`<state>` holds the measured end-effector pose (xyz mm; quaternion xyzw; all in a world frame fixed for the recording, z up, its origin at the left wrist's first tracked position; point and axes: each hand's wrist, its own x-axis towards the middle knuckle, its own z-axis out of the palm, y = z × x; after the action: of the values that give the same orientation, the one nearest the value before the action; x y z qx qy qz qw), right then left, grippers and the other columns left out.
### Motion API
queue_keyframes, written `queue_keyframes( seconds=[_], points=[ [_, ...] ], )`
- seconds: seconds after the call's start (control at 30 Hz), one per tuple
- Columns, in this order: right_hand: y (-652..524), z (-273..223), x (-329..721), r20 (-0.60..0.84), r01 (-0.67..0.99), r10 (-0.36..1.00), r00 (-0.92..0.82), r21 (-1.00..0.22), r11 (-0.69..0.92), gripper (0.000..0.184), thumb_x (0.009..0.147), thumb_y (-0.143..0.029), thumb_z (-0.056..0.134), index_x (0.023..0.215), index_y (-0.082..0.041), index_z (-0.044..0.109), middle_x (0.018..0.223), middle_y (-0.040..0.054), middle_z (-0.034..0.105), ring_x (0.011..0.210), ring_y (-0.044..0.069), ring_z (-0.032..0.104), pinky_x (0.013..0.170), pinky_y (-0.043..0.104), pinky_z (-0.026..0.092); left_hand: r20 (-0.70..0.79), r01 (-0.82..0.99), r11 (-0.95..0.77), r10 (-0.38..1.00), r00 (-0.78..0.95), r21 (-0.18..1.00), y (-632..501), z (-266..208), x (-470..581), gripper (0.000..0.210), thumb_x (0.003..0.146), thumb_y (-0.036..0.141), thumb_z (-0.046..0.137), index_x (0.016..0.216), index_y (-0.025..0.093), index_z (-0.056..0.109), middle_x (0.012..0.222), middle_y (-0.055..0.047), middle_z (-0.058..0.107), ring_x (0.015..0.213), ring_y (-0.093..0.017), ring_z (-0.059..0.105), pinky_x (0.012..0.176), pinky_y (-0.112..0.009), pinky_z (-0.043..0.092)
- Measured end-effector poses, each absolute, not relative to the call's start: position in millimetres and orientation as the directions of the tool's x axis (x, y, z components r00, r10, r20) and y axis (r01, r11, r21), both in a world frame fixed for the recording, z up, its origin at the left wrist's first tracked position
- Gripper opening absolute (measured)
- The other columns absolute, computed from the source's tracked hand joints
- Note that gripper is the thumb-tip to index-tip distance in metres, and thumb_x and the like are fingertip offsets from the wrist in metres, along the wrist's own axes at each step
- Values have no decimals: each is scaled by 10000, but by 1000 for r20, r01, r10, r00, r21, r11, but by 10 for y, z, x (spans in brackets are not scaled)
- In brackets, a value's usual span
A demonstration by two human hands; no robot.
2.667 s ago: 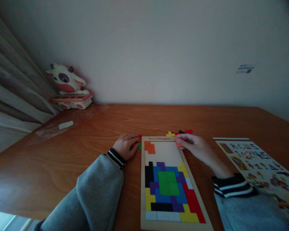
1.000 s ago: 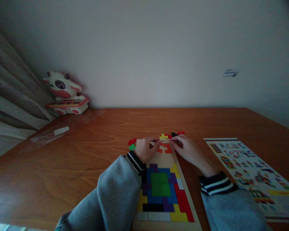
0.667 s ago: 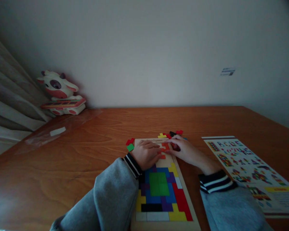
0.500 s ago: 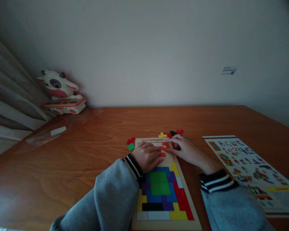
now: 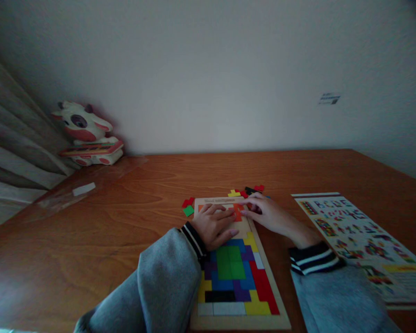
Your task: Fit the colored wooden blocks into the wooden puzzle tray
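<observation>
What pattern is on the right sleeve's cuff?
The cuff is black with white stripes, head view.

The table [image 5: 152, 194] bears a puzzle board [image 5: 241, 322], loose blocks [image 5: 188, 211], sheet [image 5: 364, 249] and toy [image 5: 90, 134].

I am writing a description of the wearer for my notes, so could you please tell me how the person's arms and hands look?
The left sleeve and right sleeve are long, grey and plain. Each ends in a black cuff with white stripes: left cuff, right cuff. The left hand and right hand wear no gloves.
</observation>
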<state>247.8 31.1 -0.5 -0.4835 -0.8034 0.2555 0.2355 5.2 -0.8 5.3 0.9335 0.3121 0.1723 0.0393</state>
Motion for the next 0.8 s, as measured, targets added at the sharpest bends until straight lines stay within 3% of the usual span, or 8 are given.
queue_keyframes(
  seconds=[0.37,0.57,0.8],
  points=[
    [297,-9,2465,163,670,904,-395,-622,405,274,894,-329,575,1130,-233,674,955,64,591,735,170,584,695,324,495,273,584,-779,627,730,228,-27,88,40,431,1002,429,320,1360,269,498,1426,-26,513,1302,-286,424,1055,-523,266],
    [311,59,2477,212,679,910,-356,-610,408,224,920,-331,527,1019,-215,692,975,76,664,842,202,638,773,346,505,458,588,-771,627,631,245,124,204,-207,383,986,360,371,1286,226,566,1316,-66,606,1169,-237,541,962,-431,392],
    [309,127,2624,165,768,947,-277,-553,321,232,861,-358,583,997,-209,697,971,80,677,784,200,655,702,323,515,550,625,-767,589,592,147,231,92,-654,229,932,251,482,1043,199,675,1087,-73,715,984,-215,636,846,-384,463]
  ],
)
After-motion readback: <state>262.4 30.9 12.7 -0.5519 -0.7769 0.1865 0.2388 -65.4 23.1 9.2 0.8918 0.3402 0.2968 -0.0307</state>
